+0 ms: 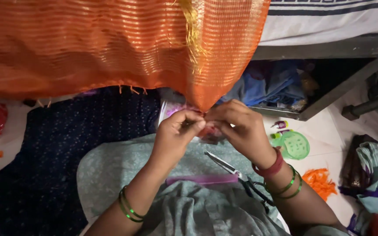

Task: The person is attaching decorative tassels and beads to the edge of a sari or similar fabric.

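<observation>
Nearest the camera, grey-green patterned cloth [189, 214] covers the lap, with a purple comb [202, 179] and a pair of scissors [237, 175] lying on it. Above them the left hand [176, 131] and right hand [237, 126] meet fingertip to fingertip, both curled tight and pinching the lowest corner of the orange striped fabric [110, 48], which hangs like a curtain across the top of the view and narrows to a point just at the fingers. What lies under the fingertips looks like fringe threads, though it is too blurred to be sure. Both wrists bend inward, forearms rising from the bottom edge; green bangles [128, 205] ring the left wrist, green and red ones the right. Right of the right hand, on the pale floor, sit a round green plastic lid [295, 145] and small bottles [280, 125]. Loose orange threads [320, 182] lie near the right forearm. A dark blue dotted cloth [66, 148] spreads on the left.
</observation>
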